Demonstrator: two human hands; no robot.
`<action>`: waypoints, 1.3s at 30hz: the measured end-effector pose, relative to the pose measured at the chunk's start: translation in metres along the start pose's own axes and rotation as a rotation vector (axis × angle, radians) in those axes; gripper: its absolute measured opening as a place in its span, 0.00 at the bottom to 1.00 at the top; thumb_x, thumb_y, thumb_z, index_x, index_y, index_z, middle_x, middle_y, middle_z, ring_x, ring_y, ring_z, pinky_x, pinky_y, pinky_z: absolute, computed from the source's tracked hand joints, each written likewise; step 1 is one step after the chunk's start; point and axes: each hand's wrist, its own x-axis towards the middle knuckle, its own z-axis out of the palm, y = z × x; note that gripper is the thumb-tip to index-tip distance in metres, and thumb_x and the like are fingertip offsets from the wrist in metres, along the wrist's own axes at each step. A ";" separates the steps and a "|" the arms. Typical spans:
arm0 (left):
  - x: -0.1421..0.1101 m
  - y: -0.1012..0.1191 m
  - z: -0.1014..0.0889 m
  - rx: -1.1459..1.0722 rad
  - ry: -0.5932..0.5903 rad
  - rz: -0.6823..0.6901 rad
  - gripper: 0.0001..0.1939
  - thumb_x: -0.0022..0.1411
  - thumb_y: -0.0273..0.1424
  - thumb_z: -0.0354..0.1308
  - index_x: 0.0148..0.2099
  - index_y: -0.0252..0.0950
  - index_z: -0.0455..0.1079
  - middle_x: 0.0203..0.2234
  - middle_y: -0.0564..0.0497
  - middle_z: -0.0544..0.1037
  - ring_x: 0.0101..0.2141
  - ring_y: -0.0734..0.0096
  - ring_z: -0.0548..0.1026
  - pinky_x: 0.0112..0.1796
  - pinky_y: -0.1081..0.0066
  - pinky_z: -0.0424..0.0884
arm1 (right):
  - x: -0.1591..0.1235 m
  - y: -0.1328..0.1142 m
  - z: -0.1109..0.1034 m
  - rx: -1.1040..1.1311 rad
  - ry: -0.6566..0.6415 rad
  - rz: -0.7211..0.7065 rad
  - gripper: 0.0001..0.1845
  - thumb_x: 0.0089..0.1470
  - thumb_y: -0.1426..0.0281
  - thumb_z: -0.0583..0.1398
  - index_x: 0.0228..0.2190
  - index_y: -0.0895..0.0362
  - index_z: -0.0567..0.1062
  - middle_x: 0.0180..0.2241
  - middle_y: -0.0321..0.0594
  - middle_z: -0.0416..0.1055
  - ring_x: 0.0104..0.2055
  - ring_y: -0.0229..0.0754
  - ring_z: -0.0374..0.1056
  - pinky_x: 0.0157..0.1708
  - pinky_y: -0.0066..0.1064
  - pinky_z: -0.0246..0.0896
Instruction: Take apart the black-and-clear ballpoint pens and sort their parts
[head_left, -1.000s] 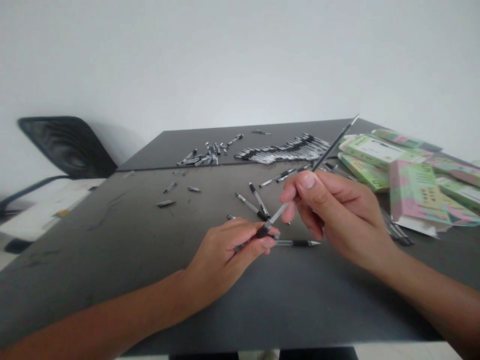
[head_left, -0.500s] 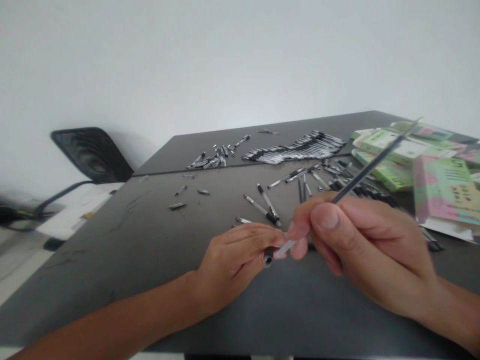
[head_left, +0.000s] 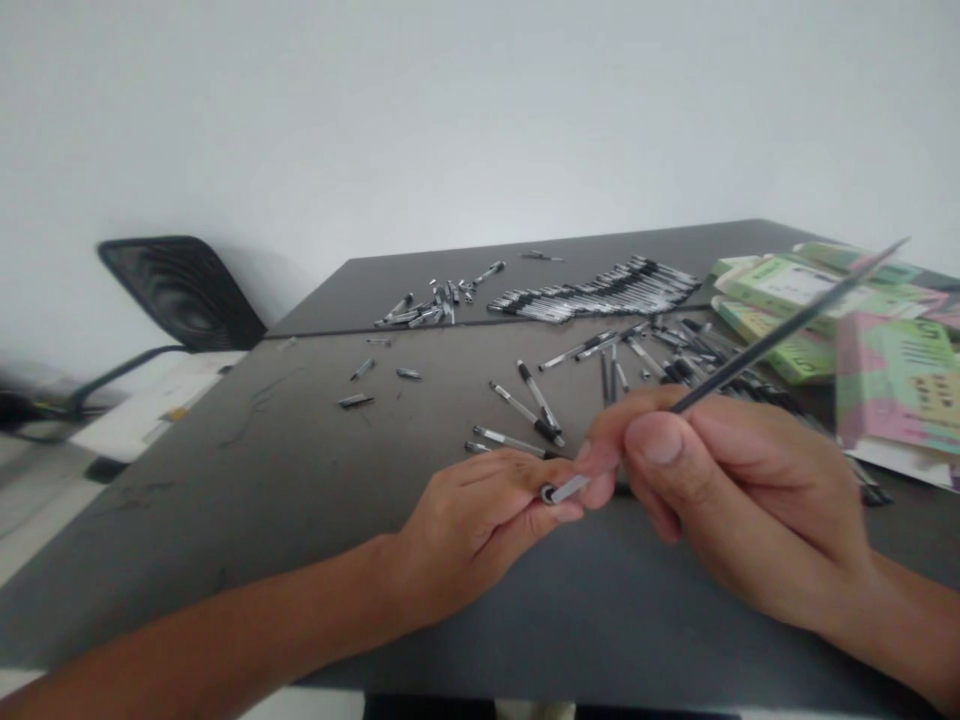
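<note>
Pinched in the fingers of my left hand (head_left: 469, 515) is a pen barrel (head_left: 547, 494), its open round end facing me; the rest of it is hidden by the hand. My right hand (head_left: 739, 485) grips a long pen refill (head_left: 787, 328) between thumb and fingers. The refill's dark length slants up to the right, and its pale lower end meets the barrel's mouth; I cannot tell how far inside it is. Just beyond the hands lie a few loose pens (head_left: 525, 412) with black grips.
A long row of pens (head_left: 592, 292) lies at the back, with a heap of small pen parts (head_left: 435, 305) left of it. Dark refills and pens crowd the right, beside green and pink cardboard boxes (head_left: 892, 385). A mesh chair (head_left: 184, 295) stands at the left.
The refill's pale end was up at the barrel, then beside its mouth, and is now at the opening. The left hand has turned the barrel's end toward me. The view has shifted.
</note>
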 end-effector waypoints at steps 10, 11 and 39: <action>0.003 0.006 -0.004 -0.049 -0.116 -0.158 0.11 0.77 0.35 0.62 0.43 0.35 0.82 0.36 0.51 0.88 0.38 0.72 0.87 0.43 0.79 0.80 | -0.005 0.007 0.000 0.027 0.059 0.091 0.17 0.74 0.63 0.59 0.33 0.47 0.83 0.30 0.33 0.81 0.24 0.34 0.71 0.22 0.29 0.62; 0.004 0.006 -0.004 -0.050 -0.115 -0.162 0.12 0.77 0.36 0.62 0.42 0.35 0.82 0.35 0.51 0.88 0.37 0.72 0.87 0.41 0.79 0.79 | -0.005 0.007 0.000 0.022 0.055 0.095 0.18 0.74 0.62 0.59 0.32 0.48 0.83 0.30 0.33 0.81 0.25 0.35 0.71 0.21 0.29 0.61; 0.005 0.006 -0.005 -0.165 -0.090 -0.346 0.08 0.76 0.34 0.63 0.46 0.41 0.85 0.37 0.57 0.89 0.35 0.74 0.86 0.38 0.78 0.76 | 0.010 0.021 -0.005 -0.081 -0.163 0.050 0.20 0.68 0.62 0.66 0.57 0.53 0.84 0.19 0.28 0.73 0.19 0.32 0.62 0.19 0.25 0.55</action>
